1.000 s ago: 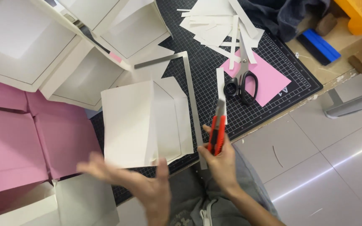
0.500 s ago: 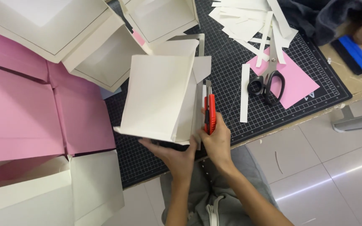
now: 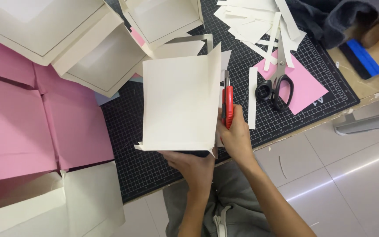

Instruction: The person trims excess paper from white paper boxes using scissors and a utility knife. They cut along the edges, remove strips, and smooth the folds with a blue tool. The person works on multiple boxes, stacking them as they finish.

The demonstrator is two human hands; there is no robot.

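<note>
My left hand (image 3: 191, 164) grips the near edge of a folded white cardboard piece (image 3: 180, 103) and holds it up over the black cutting mat (image 3: 150, 166). My right hand (image 3: 235, 136) is shut on a red utility knife (image 3: 228, 105), which lies along the right edge of the cardboard with its blade pointing away from me. The cardboard has folded side flaps and small corner tabs at its near edge.
Black-handled scissors (image 3: 275, 87) lie on a pink paper sheet (image 3: 301, 85) on the mat, with white paper strips (image 3: 253, 26) behind. White cardboard boxes (image 3: 97, 57) and pink boxes (image 3: 31, 123) stand to the left. A dark cloth (image 3: 330, 19) and a blue tool (image 3: 362, 59) are at the right.
The cardboard piece was brought up and squared in front of me. My left hand shifted from its left corner to under its near edge. My right hand set the knife against its right edge.
</note>
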